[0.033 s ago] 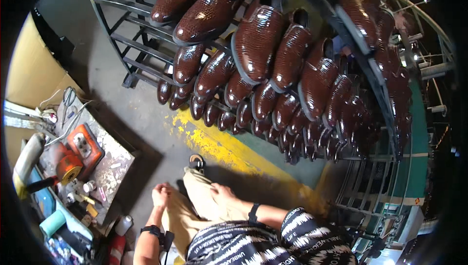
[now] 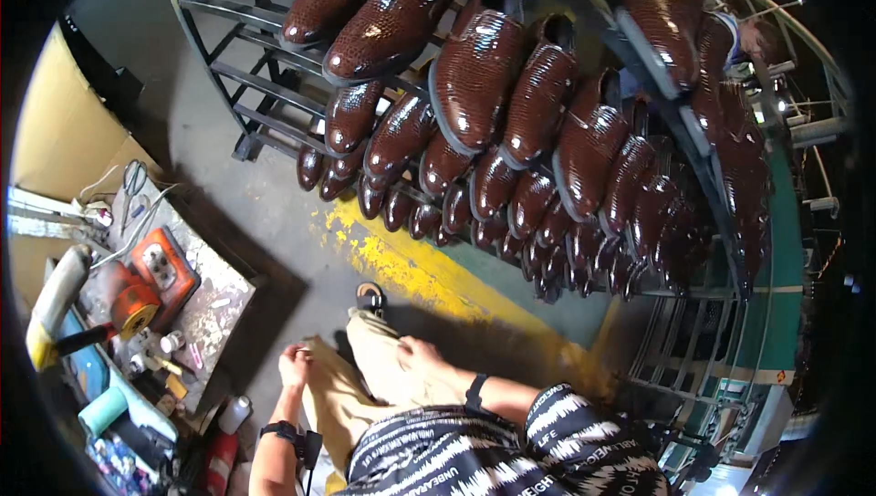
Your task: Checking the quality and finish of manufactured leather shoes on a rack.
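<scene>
The person stands idle before the rack of glossy brown shoes; the left hand curls loosely at a trouser leg, the right hand lies flat on the thigh, both empty; I judge the next move calls for a reach up to the rack.

— Where did the rack stand?

— Ahead of the person, its rails loaded with rows of shoes, running off to the right.

— And the workbench?

— To the person's left, with a roll of tape and small tools on it (scissors lay at its far end).

— The hands?

— Low in front: left hand and right hand rested on the trouser legs, the right nearer the rack.
</scene>
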Tool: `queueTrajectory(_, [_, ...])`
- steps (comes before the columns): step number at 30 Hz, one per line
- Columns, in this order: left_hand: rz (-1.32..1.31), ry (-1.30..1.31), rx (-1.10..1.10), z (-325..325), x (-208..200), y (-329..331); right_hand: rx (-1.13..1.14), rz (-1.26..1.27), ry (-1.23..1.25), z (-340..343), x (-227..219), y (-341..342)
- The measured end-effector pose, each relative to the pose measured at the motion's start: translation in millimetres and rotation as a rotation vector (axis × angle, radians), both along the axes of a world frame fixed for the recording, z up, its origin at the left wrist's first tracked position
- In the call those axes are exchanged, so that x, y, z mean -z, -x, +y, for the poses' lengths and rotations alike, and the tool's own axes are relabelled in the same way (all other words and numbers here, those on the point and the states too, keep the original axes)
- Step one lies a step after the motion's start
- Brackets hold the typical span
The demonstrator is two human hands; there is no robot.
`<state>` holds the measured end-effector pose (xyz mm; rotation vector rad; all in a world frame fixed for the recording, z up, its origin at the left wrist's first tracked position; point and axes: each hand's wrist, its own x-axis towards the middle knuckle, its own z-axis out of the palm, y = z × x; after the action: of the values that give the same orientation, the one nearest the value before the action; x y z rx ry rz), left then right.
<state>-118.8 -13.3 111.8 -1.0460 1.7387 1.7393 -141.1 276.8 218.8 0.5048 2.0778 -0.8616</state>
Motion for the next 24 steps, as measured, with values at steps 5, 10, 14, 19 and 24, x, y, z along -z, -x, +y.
queueTrajectory(5, [-0.229,0.135,-0.244,-58,-77,-70,0.163,0.035,0.14,55,14,-8])
queueTrajectory(10, [-0.336,0.124,-0.407,-47,-143,-105,0.423,0.021,0.072,93,23,-1])
queueTrajectory(14, [-0.27,0.034,-0.343,1,-180,-67,0.745,-0.04,0.221,114,-12,43])
queueTrajectory(19, [-0.097,-0.165,-0.084,49,-212,3,0.892,0.116,0.189,128,-41,95])
queueTrajectory(24, [-0.043,-0.123,0.0,50,-224,51,1.083,0.088,0.281,154,-69,123])
